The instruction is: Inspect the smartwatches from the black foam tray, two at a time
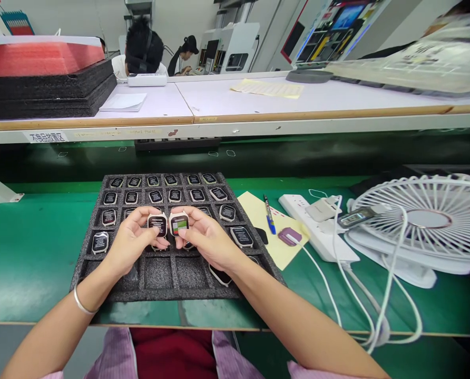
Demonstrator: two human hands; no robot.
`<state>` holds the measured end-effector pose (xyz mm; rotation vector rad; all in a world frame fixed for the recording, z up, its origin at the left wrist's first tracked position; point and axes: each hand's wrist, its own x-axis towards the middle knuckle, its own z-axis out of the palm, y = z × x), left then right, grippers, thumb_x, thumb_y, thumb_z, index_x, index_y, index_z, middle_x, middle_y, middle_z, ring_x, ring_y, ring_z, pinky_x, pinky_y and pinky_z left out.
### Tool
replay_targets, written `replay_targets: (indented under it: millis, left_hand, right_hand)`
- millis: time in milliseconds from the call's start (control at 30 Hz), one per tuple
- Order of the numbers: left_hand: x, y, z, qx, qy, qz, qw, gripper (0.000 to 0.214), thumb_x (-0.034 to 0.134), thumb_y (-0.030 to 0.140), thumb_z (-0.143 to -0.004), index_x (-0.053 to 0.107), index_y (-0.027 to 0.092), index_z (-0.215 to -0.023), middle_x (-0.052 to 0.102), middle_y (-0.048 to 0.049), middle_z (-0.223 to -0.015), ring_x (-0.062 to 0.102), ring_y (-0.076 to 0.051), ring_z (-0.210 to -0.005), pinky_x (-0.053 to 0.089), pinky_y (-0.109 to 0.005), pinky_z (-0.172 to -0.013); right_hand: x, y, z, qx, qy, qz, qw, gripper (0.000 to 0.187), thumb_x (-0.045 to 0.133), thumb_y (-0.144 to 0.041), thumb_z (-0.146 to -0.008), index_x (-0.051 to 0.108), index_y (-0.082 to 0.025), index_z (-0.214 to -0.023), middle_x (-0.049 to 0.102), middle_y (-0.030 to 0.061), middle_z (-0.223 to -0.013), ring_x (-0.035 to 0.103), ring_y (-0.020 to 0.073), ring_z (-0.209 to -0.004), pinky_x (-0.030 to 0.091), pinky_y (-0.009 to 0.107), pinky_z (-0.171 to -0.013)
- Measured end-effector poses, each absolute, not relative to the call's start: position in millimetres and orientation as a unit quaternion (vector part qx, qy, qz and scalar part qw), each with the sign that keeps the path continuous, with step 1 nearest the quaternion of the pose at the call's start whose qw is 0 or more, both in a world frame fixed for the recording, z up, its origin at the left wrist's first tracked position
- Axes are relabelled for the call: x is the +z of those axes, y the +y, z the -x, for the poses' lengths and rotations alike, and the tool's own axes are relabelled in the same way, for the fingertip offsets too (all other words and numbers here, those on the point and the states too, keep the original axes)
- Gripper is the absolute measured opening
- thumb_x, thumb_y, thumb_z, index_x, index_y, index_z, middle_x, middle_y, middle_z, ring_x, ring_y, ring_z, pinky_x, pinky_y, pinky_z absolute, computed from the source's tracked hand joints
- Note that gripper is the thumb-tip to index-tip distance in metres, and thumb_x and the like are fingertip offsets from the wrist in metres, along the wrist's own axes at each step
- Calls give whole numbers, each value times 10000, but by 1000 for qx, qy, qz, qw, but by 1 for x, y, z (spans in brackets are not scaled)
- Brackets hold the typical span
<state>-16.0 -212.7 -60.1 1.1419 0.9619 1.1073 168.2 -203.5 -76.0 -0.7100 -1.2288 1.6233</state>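
My left hand [134, 236] is closed on a strapless smartwatch [156, 223] whose dark screen shows lines of white text. Right beside it, my right hand [205, 236] grips a second smartwatch [176, 224] with a coloured pattern of green, white and red on its screen. Each thumb rests on the lower part of its screen. Both watches are held above a black foam tray [158, 275] divided into compartments. Several more smartwatches [242, 237] lie in its compartments, many with lit text. My hands and forearms hide part of the middle and front rows.
Right of the tray lie a yellow sheet [284, 258], a blue pen [270, 215] and a purple charging puck [289, 236]. Beyond are a white power strip [317, 231], loose cables and a white fan [424, 221]. A raised shelf [211, 100] runs across the back, holding stacked foam [41, 84]. People sit behind.
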Motion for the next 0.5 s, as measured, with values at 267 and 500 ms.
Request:
replay_targets:
  millis: [267,500]
  left_hand:
    - [-62,-212,15,488,387,-478,619,415,726,133,-693,574,197,-1073,660,-13,-1040,751,-162,-673,641,-316,-689]
    - [-60,-212,17,475,405,-460,632,325,692,403,-834,613,176,-1053,667,-8,-899,748,-188,-635,638,-336,-659]
  right_hand:
    - [-77,-202,-167,664,-491,287,486,430,746,-132,-707,598,-236,-1097,595,-18,-909,558,93,-656,493,252,-604]
    - [-77,-201,-166,681,-459,301,485,248,676,-361,-861,617,-212,-1050,584,-23,-799,510,77,-531,416,244,-516]
